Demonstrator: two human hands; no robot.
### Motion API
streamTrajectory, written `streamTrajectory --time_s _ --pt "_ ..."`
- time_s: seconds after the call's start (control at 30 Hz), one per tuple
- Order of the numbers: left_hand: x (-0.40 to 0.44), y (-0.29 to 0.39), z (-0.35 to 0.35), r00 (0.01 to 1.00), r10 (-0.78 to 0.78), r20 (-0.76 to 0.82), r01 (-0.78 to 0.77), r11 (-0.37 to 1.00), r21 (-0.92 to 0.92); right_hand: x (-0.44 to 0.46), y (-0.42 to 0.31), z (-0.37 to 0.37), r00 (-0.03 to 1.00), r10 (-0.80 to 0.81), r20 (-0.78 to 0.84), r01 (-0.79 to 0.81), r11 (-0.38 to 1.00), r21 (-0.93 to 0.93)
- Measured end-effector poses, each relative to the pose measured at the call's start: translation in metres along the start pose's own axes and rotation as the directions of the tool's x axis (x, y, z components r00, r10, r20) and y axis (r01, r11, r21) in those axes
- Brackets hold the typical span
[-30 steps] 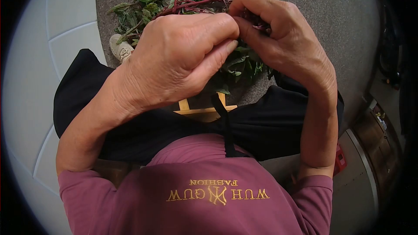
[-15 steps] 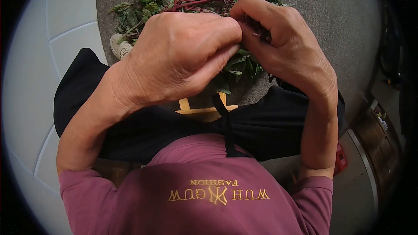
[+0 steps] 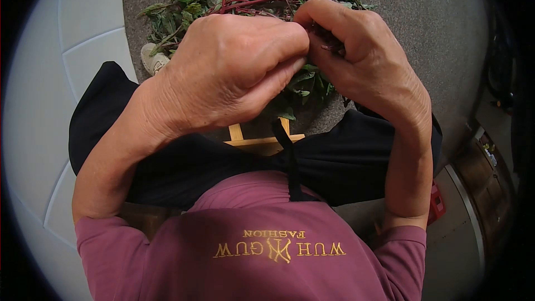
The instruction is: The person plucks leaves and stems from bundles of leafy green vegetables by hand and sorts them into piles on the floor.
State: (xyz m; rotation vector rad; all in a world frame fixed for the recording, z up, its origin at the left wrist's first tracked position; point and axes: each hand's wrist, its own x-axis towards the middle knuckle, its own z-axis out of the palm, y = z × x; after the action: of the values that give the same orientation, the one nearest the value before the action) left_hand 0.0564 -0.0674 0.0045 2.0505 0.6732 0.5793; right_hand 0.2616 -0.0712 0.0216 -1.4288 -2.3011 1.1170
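My left hand (image 3: 228, 72) is closed, its thumb pressed against the curled forefinger; what it pinches, if anything, is hidden. Its fingertips meet those of my right hand (image 3: 362, 56), which is curled round a small bunch of dark reddish plant pieces (image 3: 329, 42). Beyond both hands, a heap of leafy green plants with red stems (image 3: 251, 1) lies on the grey ground. More green leaves (image 3: 306, 85) show below the place where the hands meet.
A wooden stool edge (image 3: 264, 141) shows between my black-trousered legs. Near the heap at the left is a light shoe (image 3: 153, 58). Pale tiles (image 3: 92, 5) cover the left side. A red object (image 3: 437, 202) is at the lower right, beside my right arm.
Both hands have shifted very slightly, my right hand a little downward. They stay together, and the dark plant pieces remain in my right hand.
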Motion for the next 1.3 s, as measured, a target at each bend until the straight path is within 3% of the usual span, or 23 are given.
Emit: streamTrajectory --time_s 1.3 --pt "0.0004 -0.0009 0.0040 0.999 -0.042 0.017 0.040 0.993 0.109 0.0084 0.0054 0.0026 1.000 0.011 0.000 -0.011 1.000 -0.001"
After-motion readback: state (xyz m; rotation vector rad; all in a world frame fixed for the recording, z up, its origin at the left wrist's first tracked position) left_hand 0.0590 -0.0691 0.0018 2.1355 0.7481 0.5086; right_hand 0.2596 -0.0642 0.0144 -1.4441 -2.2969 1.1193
